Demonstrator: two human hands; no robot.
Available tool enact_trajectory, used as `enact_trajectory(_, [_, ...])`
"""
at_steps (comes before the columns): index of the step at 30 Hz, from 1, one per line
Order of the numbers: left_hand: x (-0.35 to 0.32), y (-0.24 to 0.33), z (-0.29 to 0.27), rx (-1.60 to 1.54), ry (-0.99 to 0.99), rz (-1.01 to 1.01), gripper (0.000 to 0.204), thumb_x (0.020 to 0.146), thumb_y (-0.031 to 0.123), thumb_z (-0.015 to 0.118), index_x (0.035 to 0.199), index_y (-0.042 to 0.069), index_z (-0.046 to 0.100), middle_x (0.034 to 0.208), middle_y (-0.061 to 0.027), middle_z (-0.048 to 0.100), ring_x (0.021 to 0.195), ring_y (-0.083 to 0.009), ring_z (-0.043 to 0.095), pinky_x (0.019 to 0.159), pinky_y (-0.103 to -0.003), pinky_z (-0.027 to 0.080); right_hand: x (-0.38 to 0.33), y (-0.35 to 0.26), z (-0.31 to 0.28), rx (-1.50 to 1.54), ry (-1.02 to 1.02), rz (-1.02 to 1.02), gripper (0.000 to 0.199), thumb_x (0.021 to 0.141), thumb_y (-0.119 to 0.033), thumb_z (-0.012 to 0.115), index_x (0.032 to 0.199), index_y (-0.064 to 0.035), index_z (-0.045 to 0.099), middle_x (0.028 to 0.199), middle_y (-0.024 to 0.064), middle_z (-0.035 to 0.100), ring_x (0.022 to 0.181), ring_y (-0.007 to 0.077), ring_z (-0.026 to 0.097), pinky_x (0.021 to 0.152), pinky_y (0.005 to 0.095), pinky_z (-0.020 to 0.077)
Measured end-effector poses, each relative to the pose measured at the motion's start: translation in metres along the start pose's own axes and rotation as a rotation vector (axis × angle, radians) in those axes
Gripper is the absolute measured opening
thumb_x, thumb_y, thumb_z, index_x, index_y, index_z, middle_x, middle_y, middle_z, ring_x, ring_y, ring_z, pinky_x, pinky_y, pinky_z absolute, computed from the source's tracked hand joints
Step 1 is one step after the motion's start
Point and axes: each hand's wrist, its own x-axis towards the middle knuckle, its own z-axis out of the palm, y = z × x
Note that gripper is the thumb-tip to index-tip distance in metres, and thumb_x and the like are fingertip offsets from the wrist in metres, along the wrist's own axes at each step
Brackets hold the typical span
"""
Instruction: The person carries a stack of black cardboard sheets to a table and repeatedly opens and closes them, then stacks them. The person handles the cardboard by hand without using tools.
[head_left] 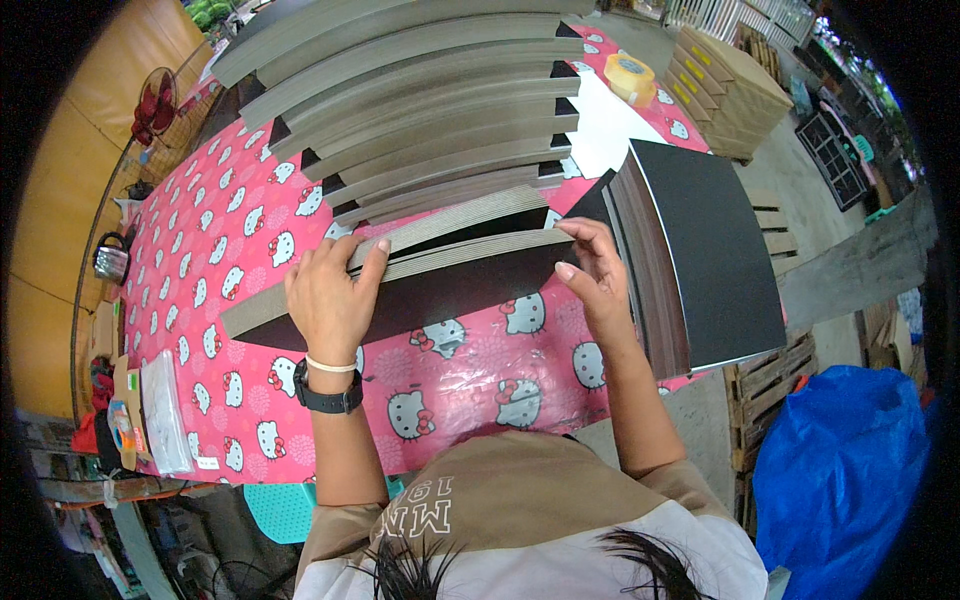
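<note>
Squaring the small bundle of grey-edged black boards [450, 262] lying on the pink-covered bench [230, 330] goes best with both hands level: left hand [330, 300] fingers curl over its top edge, right hand [597, 275] fingers pinch its end.

Bright, even daylight falls softly with only faint shadows under the fingers [372, 258], the view sharp around them, while beyond them straight edges of the bench [230, 250] bow and the rim darkens to black, without glare.
</note>
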Motion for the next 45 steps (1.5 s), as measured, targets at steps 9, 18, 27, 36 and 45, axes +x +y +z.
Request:
enact_trajectory(9, [-0.001, 0.001, 0.001, 0.05, -0.007, 0.002, 0.034, 0.083, 0.041, 0.052, 0.085, 0.01, 0.066, 0.08, -0.0069, 0.061, 0.079, -0.0255, 0.056, 0.075, -0.037, 0.038, 0.011, 0.014, -0.001, 0.097, 0.001, 0.0, 0.056, 0.08, -0.027, 0.056, 0.127, 0.0022, 0.045, 0.107, 0.0079, 0.048, 0.102, 0.0171, 0.045, 0.094, 0.0282, 0.0302])
enact_trajectory(18, [0.0, 0.001, 0.001, 0.0, -0.009, -0.015, 0.036, 0.079, 0.042, 0.056, 0.085, 0.009, 0.067, 0.077, -0.0075, 0.059, 0.078, -0.0262, 0.055, 0.074, -0.038, 0.037, 0.006, 0.009, 0.0, -0.028, 0.006, -0.007, 0.053, 0.077, -0.023, 0.059, 0.123, 0.0022, 0.051, 0.106, 0.0065, 0.047, 0.097, 0.0141, 0.044, 0.087, 0.0239, 0.0314])
enact_trajectory(27, [0.001, 0.002, 0.001, -0.008, 0.009, -0.022, 0.035, 0.078, 0.042, 0.057, 0.084, 0.009, 0.067, 0.077, -0.0078, 0.06, 0.077, -0.0261, 0.055, 0.074, -0.038, 0.037, 0.006, 0.002, 0.006, 0.067, 0.022, -0.004, 0.05, 0.077, -0.022, 0.059, 0.121, 0.0011, 0.05, 0.111, 0.0083, 0.044, 0.103, 0.0156, 0.042, 0.091, 0.0258, 0.0312])
enact_trajectory(36, [0.0, 0.003, -0.002, -0.004, -0.003, -0.033, 0.035, 0.079, 0.042, 0.057, 0.082, 0.008, 0.067, 0.076, -0.0081, 0.059, 0.077, -0.0263, 0.055, 0.073, -0.038, 0.038, 0.012, 0.009, 0.004, 0.005, -0.021, -0.02, 0.058, 0.079, -0.033, 0.056, 0.126, -0.0003, 0.047, 0.111, 0.0078, 0.045, 0.107, 0.0174, 0.042, 0.096, 0.0294, 0.0282])
enact_trajectory(45, [0.0, 0.002, 0.0, -0.004, 0.008, -0.021, 0.036, 0.08, 0.042, 0.056, 0.081, 0.008, 0.067, 0.076, -0.0083, 0.059, 0.077, -0.0266, 0.055, 0.074, -0.039, 0.038, 0.008, 0.004, 0.003, -0.071, 0.016, 0.008, 0.053, 0.077, -0.028, 0.059, 0.121, 0.0, 0.05, 0.11, 0.0066, 0.045, 0.107, 0.0171, 0.042, 0.094, 0.027, 0.029])
